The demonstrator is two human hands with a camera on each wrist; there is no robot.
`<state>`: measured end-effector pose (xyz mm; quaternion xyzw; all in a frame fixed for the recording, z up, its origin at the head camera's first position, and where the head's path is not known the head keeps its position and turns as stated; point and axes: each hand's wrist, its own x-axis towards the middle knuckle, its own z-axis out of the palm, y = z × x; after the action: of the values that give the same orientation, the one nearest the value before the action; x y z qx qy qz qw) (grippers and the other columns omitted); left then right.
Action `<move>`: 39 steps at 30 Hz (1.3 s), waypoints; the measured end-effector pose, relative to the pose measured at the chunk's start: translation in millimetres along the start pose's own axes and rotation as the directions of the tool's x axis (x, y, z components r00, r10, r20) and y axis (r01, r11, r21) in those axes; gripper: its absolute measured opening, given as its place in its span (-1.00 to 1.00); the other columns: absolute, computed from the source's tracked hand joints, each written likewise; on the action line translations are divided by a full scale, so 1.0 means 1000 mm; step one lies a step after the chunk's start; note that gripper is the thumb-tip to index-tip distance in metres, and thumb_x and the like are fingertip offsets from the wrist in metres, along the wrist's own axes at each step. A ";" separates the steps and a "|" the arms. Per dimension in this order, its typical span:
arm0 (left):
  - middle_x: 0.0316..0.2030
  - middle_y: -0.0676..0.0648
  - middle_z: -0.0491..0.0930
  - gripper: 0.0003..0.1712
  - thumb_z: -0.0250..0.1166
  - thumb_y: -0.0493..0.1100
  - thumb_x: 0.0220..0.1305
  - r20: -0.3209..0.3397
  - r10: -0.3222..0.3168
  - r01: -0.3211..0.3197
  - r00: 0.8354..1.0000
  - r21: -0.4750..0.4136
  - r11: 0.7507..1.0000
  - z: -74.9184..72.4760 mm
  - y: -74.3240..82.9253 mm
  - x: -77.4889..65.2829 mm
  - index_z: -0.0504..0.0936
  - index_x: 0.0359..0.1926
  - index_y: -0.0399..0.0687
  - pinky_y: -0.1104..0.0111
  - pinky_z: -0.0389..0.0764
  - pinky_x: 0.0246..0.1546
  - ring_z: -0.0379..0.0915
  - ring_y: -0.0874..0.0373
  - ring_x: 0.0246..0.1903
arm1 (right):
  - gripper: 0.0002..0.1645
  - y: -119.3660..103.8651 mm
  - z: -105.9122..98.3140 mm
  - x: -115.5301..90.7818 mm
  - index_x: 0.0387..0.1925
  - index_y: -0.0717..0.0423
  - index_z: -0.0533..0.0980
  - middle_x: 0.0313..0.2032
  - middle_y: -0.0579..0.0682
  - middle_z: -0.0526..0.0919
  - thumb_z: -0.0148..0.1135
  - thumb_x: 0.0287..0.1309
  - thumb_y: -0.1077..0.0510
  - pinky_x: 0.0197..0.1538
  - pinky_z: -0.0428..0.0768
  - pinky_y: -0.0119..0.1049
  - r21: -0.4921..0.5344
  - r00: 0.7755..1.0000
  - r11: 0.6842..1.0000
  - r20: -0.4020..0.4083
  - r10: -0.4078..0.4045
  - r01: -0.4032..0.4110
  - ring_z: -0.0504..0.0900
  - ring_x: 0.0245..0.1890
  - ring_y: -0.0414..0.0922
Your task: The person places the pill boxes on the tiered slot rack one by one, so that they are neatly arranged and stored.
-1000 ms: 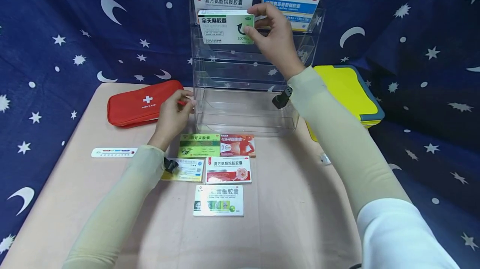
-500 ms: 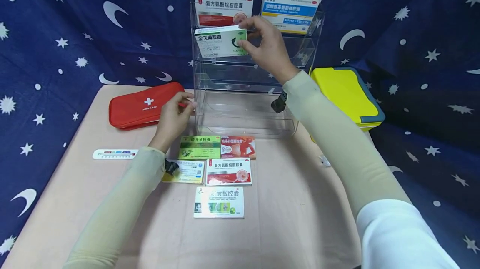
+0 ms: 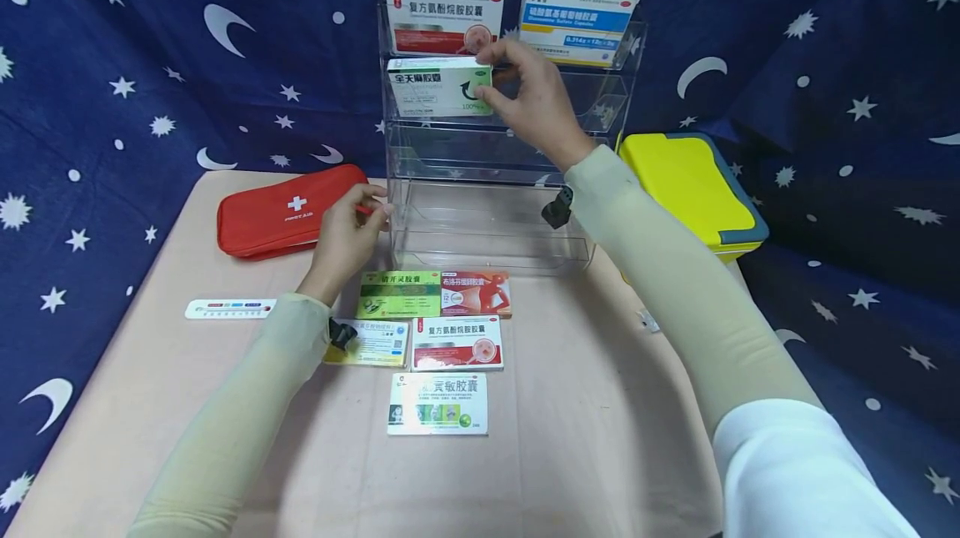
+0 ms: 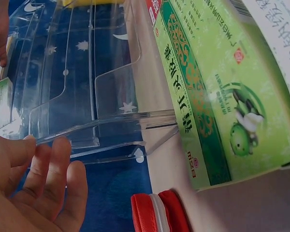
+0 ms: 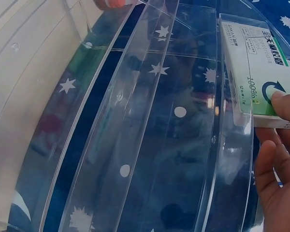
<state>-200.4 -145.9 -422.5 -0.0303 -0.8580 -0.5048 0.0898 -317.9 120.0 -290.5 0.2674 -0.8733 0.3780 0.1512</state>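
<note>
My right hand [image 3: 536, 100] pinches the right end of a white-and-green capsule box [image 3: 435, 89], thumb on its front face. The box stands upright in the second tier of a clear acrylic display rack [image 3: 491, 250]; in the right wrist view the tier's clear front lip crosses the box [image 5: 249, 63]. At the rack's left side edge, my left hand [image 3: 348, 233] holds the rim between thumb and fingers, as the left wrist view shows with the hand [image 4: 38, 179] at the clear panel. A red-and-white capsule box [image 3: 446, 17] and a blue-and-white one [image 3: 577, 23] stand in the top tier.
Several medicine boxes lie flat before the rack, among them a green box [image 3: 400, 294], a red one [image 3: 476, 294] and a white one [image 3: 437, 404]. A red first aid pouch [image 3: 288, 213] and thermometer card [image 3: 228, 309] lie left. A yellow case [image 3: 682, 188] stands right.
My right hand has lowered the white-and-green box from in front of the top tier into the second tier. The left hand has stayed at the rack's side.
</note>
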 end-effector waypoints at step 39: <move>-0.21 -0.12 0.62 -0.67 0.30 -0.21 0.44 -0.011 0.017 -0.017 1.000 0.005 1.000 0.000 0.002 -0.002 0.56 0.17 -0.11 0.20 0.55 -0.31 0.67 -0.02 -0.32 | -0.71 -0.017 0.056 -0.266 0.00 -0.04 0.71 -0.30 -0.30 0.57 0.41 0.26 0.05 -0.34 0.47 -0.36 0.007 0.705 0.998 0.708 0.035 -0.056 0.50 -0.41 -0.28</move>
<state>-198.0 -144.6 -421.8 -0.0346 -0.8586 -0.5019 0.0988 -95.0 162.2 -442.3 0.3724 -0.8655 0.2625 -0.2083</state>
